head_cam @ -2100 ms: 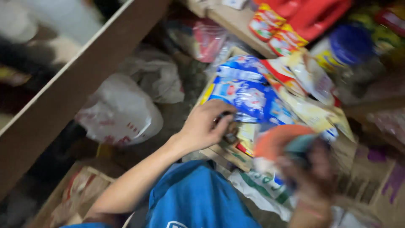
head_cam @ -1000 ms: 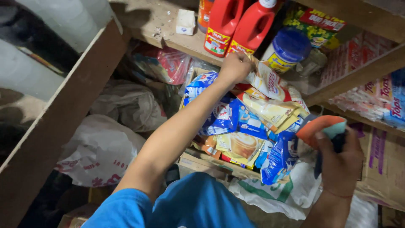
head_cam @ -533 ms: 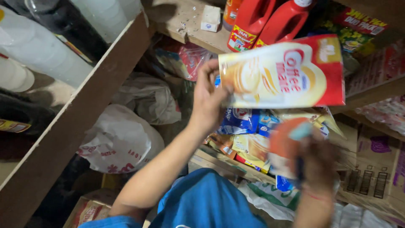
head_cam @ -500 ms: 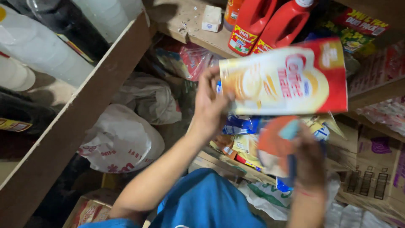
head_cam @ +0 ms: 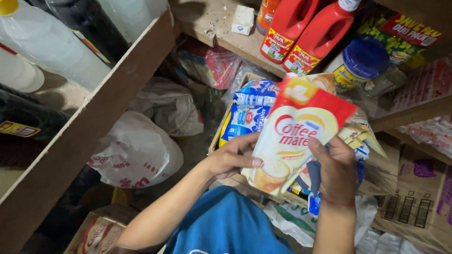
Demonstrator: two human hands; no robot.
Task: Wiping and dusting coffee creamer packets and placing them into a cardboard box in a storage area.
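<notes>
Both hands now share the cream-and-red pouch (head_cam: 294,136): the left hand (head_cam: 230,157) has its fingers closed on the lower edge at 9 o'clock, and the right hand (head_cam: 336,171) has come up to clasp it at 3 o'clock. Half a second ago the left alone held it higher, level. Beyond, red bottles (head_cam: 301,35) at 12 o'clock.
</notes>
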